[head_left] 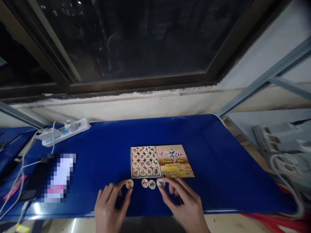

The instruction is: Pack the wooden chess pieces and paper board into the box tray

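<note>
Between thumb and forefinger, my left hand [110, 202] pinches a round Chinese chess piece with a red character [129, 184]. My right hand [182, 197] grips a Chinese chess piece with a black character [160, 183] the same way. Two loose pieces lie between the hands, a red-marked piece [145, 183] and a black-marked piece [152, 184] touching or nearly so. Just beyond them sits an open box [131, 161] filled with rows of pieces, red characters on its left side and black on its right. Against its right side lies the printed "Chinese chess" lid [176, 160].
A blue tabletop [109, 136] carries everything. At the back left is a white power strip [66, 132] with cables trailing down the left edge. A blurred-out phone-like object [59, 178] lies at left. Grey metal frame bars [262, 81] stand at right, and a window is behind.
</note>
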The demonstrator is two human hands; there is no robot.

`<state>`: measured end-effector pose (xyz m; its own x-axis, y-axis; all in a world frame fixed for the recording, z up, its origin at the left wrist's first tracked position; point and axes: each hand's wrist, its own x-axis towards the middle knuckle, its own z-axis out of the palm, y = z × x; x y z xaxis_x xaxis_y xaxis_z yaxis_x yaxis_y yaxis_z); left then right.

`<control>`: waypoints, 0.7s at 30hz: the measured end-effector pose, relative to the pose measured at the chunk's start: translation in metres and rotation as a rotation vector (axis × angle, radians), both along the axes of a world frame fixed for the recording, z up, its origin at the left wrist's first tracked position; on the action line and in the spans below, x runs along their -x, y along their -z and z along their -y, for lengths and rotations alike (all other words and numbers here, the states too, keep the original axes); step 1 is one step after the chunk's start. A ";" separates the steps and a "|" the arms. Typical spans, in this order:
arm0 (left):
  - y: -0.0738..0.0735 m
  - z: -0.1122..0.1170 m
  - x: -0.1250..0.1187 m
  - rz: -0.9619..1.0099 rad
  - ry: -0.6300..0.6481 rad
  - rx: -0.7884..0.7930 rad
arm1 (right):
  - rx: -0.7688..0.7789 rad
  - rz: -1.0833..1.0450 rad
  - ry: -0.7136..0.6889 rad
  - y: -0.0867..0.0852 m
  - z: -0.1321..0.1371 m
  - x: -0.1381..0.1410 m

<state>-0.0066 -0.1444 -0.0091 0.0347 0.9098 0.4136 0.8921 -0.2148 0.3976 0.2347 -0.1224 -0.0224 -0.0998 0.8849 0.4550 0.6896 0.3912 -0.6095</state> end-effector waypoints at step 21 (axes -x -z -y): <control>0.038 -0.003 -0.014 0.032 -0.077 0.027 | -0.062 -0.025 0.000 0.042 0.015 0.001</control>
<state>0.0078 -0.1410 -0.0473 -0.0489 0.9200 0.3888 0.8925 -0.1345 0.4305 0.2333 -0.1375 -0.0640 -0.0873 0.8550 0.5112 0.6747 0.4283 -0.6011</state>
